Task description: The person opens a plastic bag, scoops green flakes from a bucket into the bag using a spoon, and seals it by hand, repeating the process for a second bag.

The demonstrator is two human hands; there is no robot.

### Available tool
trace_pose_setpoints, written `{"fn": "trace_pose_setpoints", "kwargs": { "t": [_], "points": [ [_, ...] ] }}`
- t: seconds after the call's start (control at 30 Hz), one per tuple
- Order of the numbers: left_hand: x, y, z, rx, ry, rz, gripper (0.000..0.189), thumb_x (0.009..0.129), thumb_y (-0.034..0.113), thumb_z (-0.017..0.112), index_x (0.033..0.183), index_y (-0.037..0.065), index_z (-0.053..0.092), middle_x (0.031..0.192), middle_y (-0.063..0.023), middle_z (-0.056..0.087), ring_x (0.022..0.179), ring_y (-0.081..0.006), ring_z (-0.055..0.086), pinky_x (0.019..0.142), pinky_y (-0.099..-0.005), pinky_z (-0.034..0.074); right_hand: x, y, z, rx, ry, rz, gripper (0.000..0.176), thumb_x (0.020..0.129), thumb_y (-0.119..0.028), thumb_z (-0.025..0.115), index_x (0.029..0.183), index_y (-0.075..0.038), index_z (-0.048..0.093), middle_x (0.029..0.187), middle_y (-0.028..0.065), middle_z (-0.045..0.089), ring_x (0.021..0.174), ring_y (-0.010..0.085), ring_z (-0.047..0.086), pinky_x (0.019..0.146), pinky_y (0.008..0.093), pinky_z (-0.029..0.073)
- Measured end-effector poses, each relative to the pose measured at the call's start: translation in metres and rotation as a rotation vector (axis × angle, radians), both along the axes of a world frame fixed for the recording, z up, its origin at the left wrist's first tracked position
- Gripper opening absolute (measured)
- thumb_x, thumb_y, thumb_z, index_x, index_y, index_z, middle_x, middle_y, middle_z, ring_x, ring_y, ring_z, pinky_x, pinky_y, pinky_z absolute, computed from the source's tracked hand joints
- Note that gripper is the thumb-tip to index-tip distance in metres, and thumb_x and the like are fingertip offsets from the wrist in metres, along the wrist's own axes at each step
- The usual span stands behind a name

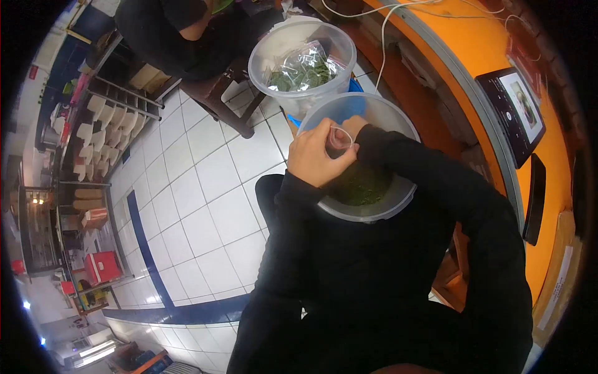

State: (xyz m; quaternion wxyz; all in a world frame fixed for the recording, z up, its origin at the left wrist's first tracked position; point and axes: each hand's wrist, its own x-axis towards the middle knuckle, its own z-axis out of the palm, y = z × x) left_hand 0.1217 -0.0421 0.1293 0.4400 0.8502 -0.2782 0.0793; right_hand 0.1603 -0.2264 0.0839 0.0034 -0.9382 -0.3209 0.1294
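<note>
My left hand [314, 156] and my right hand [350, 128] meet over a clear plastic tub [374, 112] on my lap. Between the fingers of both hands is a small clear plastic bag [340, 137] with a thin band looped at its top. Loose green leaves [361, 186] lie in the bottom of the tub. Farther away stands a second clear tub [274, 50] with a filled bag of green leaves [303, 70] in it. Both my sleeves are black.
Another person in dark clothes [174, 31] sits on a wooden stool [218, 93] beyond the far tub. An orange counter [473, 62] with a tablet [514, 112] and white cables runs along the right. White floor tiles and metal shelving [93, 124] lie to the left.
</note>
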Motion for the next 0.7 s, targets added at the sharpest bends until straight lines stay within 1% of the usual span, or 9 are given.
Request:
{"fn": "trace_pose_setpoints", "kwargs": {
  "t": [0.07,0.17,0.23,0.37,0.43,0.47,0.6,0.63,0.7],
  "points": [
    [0.0,0.001,0.0,0.004,0.006,0.002,0.037,0.079,0.039,0.083,0.09,0.009,0.063,0.073,-0.0098,0.068,0.072,-0.0321,0.07,0.069,-0.0438,0.052,0.002,0.005,-0.026,0.02,0.066,-0.016,0.027,0.088,-0.035,0.07,0.096,-0.011,0.081,0.095,0.0155,0.079,0.092,0.034,0.077,0.08,0.0456,0.06],
    [0.003,0.002,0.0,0.0,0.032,0.0,0.038,0.079,0.038,0.083,0.089,0.008,0.063,0.074,-0.0095,0.068,0.072,-0.0322,0.07,0.067,-0.0431,0.052,0.013,0.014,-0.08,0.009,0.196,-0.086,0.026,0.087,-0.034,0.072,0.096,-0.011,0.08,0.095,0.0158,0.079,0.091,0.0347,0.077,0.08,0.0458,0.06],
    [0.002,0.002,-0.001,-0.051,0.037,0.004,0.039,0.078,0.037,0.085,0.09,0.008,0.062,0.076,-0.0091,0.07,0.072,-0.032,0.07,0.066,-0.042,0.053,0.024,0.016,-0.11,0.013,0.258,-0.143,0.026,0.086,-0.033,0.073,0.096,-0.01,0.08,0.094,0.016,0.079,0.09,0.0351,0.077,0.079,0.0459,0.06],
    [0.002,0.002,0.003,-0.045,0.055,0.015,0.039,0.078,0.036,0.086,0.09,0.008,0.062,0.078,-0.0091,0.071,0.073,-0.0317,0.071,0.066,-0.0412,0.053,0.042,0.016,-0.168,0.011,0.311,-0.213,0.025,0.084,-0.031,0.074,0.096,-0.009,0.08,0.093,0.0165,0.079,0.089,0.0359,0.077,0.079,0.0461,0.06],
    [0.001,0.002,0.006,0.0,0.065,0.001,0.038,0.079,0.031,0.087,0.092,0.004,0.064,0.079,-0.0091,0.071,0.075,-0.0248,0.074,0.07,-0.0343,0.055,0.037,0.02,-0.161,0.024,0.306,-0.222,0.025,0.084,-0.031,0.075,0.096,-0.009,0.08,0.093,0.0166,0.079,0.088,0.0362,0.077,0.079,0.0462,0.06],
    [0.001,0.002,0.005,0.007,0.063,-0.007,0.038,0.079,0.031,0.087,0.092,0.004,0.064,0.079,-0.0091,0.071,0.075,-0.0248,0.074,0.07,-0.0343,0.055,0.035,0.015,-0.155,0.082,0.332,-0.247,0.024,0.083,-0.029,0.076,0.096,-0.009,0.08,0.092,0.0164,0.078,0.089,0.0362,0.076,0.079,0.046,0.06],
    [0.002,0.0,0.002,-0.052,0.043,-0.006,0.039,0.08,0.032,0.087,0.093,0.004,0.064,0.079,-0.0095,0.071,0.075,-0.0249,0.075,0.071,-0.0338,0.055,0.015,-0.004,-0.05,0.289,0.425,-0.328,0.021,0.08,-0.023,0.08,0.097,-0.01,0.081,0.089,0.0155,0.078,0.093,0.0363,0.076,0.08,0.0451,0.059],
    [0.001,0.001,0.002,-0.066,0.042,-0.015,0.039,0.081,0.032,0.087,0.094,0.004,0.064,0.079,-0.0095,0.071,0.075,-0.025,0.075,0.071,-0.0337,0.056,0.017,-0.006,-0.038,0.284,0.422,-0.324,0.021,0.08,-0.023,0.08,0.097,-0.01,0.081,0.089,0.0155,0.078,0.093,0.0363,0.076,0.08,0.0451,0.059],
    [0.001,0.002,0.004,-0.069,0.055,-0.017,0.039,0.081,0.032,0.087,0.095,0.004,0.064,0.08,-0.0095,0.071,0.076,-0.0247,0.075,0.072,-0.034,0.056,0.023,-0.006,-0.016,0.053,0.25,-0.175,0.015,0.082,-0.02,0.079,0.092,-0.009,0.081,0.087,0.0145,0.078,0.093,0.0346,0.075,0.08,0.045,0.058]
  ]
}}
